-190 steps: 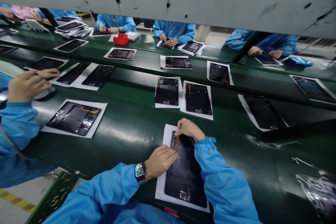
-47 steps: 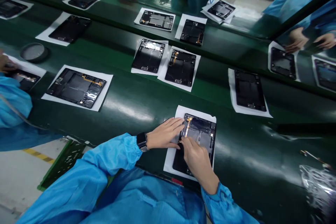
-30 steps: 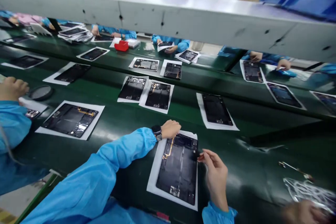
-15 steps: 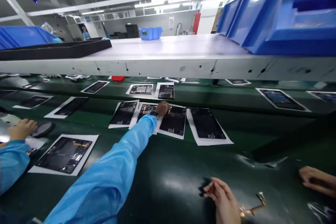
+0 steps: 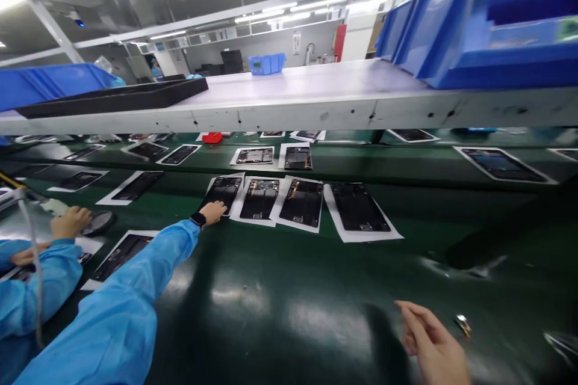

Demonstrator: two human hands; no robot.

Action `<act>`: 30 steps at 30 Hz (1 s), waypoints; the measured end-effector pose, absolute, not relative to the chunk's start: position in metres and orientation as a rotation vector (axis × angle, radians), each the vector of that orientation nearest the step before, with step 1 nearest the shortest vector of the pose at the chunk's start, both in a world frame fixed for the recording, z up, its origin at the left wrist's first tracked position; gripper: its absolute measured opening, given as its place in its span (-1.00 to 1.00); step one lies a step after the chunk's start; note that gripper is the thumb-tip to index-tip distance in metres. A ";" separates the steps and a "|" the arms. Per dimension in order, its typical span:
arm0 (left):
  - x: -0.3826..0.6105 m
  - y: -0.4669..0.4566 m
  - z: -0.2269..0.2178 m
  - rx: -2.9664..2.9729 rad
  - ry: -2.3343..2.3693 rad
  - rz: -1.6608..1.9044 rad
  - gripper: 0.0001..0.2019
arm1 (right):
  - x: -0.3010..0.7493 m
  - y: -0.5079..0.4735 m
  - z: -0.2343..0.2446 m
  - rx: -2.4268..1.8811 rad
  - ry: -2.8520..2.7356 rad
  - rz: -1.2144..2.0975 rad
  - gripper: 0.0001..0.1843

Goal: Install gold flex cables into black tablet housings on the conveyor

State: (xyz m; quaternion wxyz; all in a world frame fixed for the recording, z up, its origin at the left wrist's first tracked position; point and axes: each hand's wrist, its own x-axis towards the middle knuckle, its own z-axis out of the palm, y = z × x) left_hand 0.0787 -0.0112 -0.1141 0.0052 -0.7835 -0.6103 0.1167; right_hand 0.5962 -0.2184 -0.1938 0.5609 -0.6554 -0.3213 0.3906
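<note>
My left hand (image 5: 214, 212), in a blue sleeve with a black watch at the wrist, has its fingers closed at the near edge of an opened tablet (image 5: 226, 189) lying on white paper. To its right are three more opened tablets on paper: one (image 5: 259, 197), another (image 5: 301, 201) with a gold flex cable, and a darker one (image 5: 359, 207). My right hand (image 5: 433, 340) is low at the right above the green bench, fingers curled together; anything between them is hidden. Beside it rests a small metal-and-gold part (image 5: 463, 325).
A co-worker's hand (image 5: 70, 222) works at the left near a round dark disc (image 5: 98, 224). Another tablet (image 5: 121, 255) lies partly behind my left sleeve. Above the bench runs a white shelf (image 5: 311, 87) with blue bins (image 5: 451, 42) and a black tray (image 5: 121, 96).
My left hand has moved left from the middle tablets to the leftmost of the row. The view has turned slightly left. Another person's hand at the right edge has left the view.
</note>
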 end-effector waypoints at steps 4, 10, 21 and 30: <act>0.075 -0.010 -0.086 -2.413 -1.845 0.409 -0.68 | 0.642 -0.243 -0.199 -1.806 -0.942 0.683 -0.43; 0.123 -0.049 -0.033 -2.416 -1.658 0.267 -0.89 | 0.664 -0.260 -0.215 -2.050 -1.218 0.393 -0.35; 0.343 -0.274 -0.149 -3.174 -0.509 0.222 -0.87 | 0.636 -0.259 -0.224 -2.188 -1.567 0.017 -0.60; 0.333 -0.231 -0.147 -3.434 -0.903 -0.271 -0.85 | 0.633 -0.265 -0.194 -2.009 -1.623 -0.045 -0.65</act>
